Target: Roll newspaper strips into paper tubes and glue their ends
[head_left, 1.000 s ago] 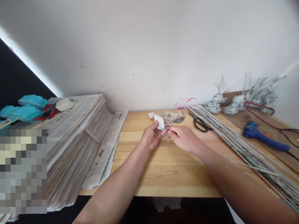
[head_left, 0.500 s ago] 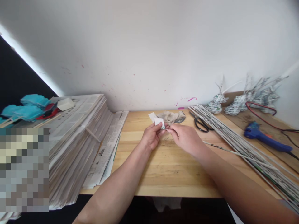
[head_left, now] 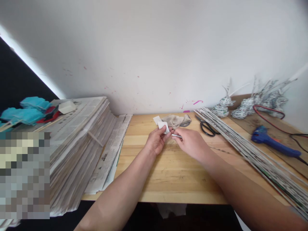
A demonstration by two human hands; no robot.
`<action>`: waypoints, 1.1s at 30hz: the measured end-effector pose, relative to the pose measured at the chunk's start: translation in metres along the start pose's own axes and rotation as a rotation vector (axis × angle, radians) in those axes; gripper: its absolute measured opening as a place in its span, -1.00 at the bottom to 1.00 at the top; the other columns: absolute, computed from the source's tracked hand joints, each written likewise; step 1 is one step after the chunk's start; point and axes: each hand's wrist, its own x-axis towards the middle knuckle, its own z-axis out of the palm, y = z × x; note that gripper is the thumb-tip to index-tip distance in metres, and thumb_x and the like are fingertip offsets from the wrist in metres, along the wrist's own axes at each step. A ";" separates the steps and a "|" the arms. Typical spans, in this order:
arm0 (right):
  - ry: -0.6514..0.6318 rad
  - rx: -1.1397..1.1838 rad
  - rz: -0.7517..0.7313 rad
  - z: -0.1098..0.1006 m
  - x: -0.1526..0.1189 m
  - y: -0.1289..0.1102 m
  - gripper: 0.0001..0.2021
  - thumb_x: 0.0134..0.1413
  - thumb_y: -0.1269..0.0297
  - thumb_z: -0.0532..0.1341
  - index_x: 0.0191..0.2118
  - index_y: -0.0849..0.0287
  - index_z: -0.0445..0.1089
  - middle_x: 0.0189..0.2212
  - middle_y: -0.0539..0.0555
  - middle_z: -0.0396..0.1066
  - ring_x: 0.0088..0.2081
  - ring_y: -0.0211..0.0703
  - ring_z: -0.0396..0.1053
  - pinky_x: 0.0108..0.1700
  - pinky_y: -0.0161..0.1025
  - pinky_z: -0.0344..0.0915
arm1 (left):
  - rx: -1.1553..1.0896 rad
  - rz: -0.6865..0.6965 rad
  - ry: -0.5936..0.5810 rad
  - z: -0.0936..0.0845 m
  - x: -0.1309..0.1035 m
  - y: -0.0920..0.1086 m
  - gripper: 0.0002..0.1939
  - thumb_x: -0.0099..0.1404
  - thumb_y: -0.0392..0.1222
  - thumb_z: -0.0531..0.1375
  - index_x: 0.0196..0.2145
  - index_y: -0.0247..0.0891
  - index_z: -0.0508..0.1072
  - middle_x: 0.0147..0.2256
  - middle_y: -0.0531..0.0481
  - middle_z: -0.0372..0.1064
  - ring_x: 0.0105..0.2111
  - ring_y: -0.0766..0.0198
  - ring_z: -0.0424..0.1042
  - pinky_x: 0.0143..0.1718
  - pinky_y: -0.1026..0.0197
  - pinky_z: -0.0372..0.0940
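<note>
My left hand [head_left: 157,139] is closed on a white strip of paper [head_left: 163,126], thumb on top, with the strip's upper part sticking up past the fingers. My right hand [head_left: 191,141] pinches a thin rolled paper tube [head_left: 176,136] that meets the strip between the two hands. The tube's far part shows as a blur to the right of my right wrist. Just behind the hands lies a crumpled, dirty beige cloth [head_left: 176,120], and black-handled scissors [head_left: 208,129] rest to the right.
A long bundle of paper tubes [head_left: 243,154] lies diagonally on the right. Beyond it are woven paper figures [head_left: 220,107] and a blue glue gun [head_left: 274,144] on cardboard. A tall newspaper stack [head_left: 79,118] stands left, with turquoise items [head_left: 36,104] on top. A wall rises behind the table.
The paper tube has turned in my right fingers, and its far part is now blurred. A slightly longer stretch of tube shows between the hands. Both hands keep nearly the same place.
</note>
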 end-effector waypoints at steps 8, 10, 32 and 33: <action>-0.110 0.022 0.047 -0.008 0.004 -0.005 -0.70 0.27 0.25 0.02 -0.41 0.17 0.40 -0.49 0.07 0.45 -0.47 -0.20 0.32 -0.41 -0.25 -0.02 | 0.014 -0.007 -0.003 0.000 -0.001 0.002 -0.94 0.25 -0.39 0.19 -0.31 -0.44 0.46 -0.39 -0.16 0.52 -0.39 0.27 0.55 -0.39 0.40 0.45; -0.175 0.089 0.078 -0.008 0.004 -0.004 -0.66 0.28 0.26 -0.01 -0.47 0.17 0.38 -0.53 0.05 0.43 -0.48 -0.22 0.30 -0.43 -0.27 -0.02 | 0.018 -0.016 -0.005 -0.001 -0.001 0.001 -0.93 0.25 -0.38 0.19 -0.30 -0.44 0.46 -0.38 -0.17 0.52 -0.39 0.26 0.55 -0.41 0.40 0.45; -0.124 0.162 0.117 -0.012 0.008 0.000 -0.72 0.24 0.29 0.01 -0.45 0.16 0.36 -0.48 0.04 0.45 -0.43 -0.20 0.34 -0.40 -0.28 0.01 | 0.095 -0.021 -0.141 0.003 -0.008 0.008 -0.78 0.12 -0.54 0.20 -0.26 -0.43 0.50 -0.25 -0.16 0.53 -0.28 0.28 0.53 -0.23 0.36 0.44; -0.127 0.161 0.122 -0.013 0.008 0.001 -0.71 0.24 0.29 0.01 -0.46 0.16 0.36 -0.49 0.04 0.45 -0.43 -0.20 0.34 -0.40 -0.28 0.01 | 0.108 -0.024 -0.154 0.003 -0.008 0.008 -0.77 0.12 -0.54 0.20 -0.25 -0.42 0.51 -0.23 -0.15 0.53 -0.27 0.29 0.53 -0.24 0.36 0.44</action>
